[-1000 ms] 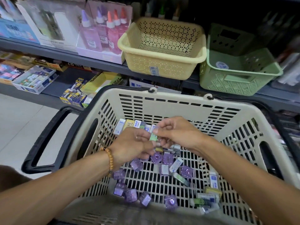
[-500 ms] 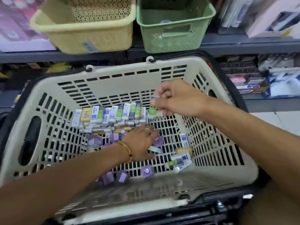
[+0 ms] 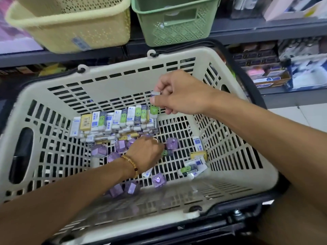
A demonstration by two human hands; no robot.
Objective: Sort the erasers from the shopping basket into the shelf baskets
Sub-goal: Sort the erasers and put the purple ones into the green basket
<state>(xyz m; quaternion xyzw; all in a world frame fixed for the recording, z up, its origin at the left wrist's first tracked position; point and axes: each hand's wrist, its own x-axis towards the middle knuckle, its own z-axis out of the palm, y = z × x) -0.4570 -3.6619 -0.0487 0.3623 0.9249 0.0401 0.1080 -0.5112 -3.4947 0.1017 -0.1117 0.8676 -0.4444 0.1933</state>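
Observation:
A beige shopping basket (image 3: 113, 80) holds several sleeved rectangular erasers stacked in a row (image 3: 113, 121) against its far wall, and several purple faceted erasers (image 3: 120, 145) loose on the floor. My right hand (image 3: 178, 93) pinches a green-sleeved eraser (image 3: 153, 108) upright at the right end of the row. My left hand (image 3: 146, 152) reaches down among the purple erasers with its fingers over a small green piece (image 3: 164, 152); whether it grips anything is hidden. A yellow shelf basket (image 3: 74, 30) and a green shelf basket (image 3: 169, 27) stand on the shelf above.
More loose sleeved erasers (image 3: 192, 167) lie at the basket's right corner. Stationery boxes (image 3: 269, 76) fill the lower shelf on the right. A grey shelf edge (image 3: 53, 55) runs behind the basket, and a black cart frame (image 3: 212, 225) lies below it.
My right hand has stayed at the row's right end with the green eraser. My left hand has shifted slightly right among the purple erasers. The view has moved closer.

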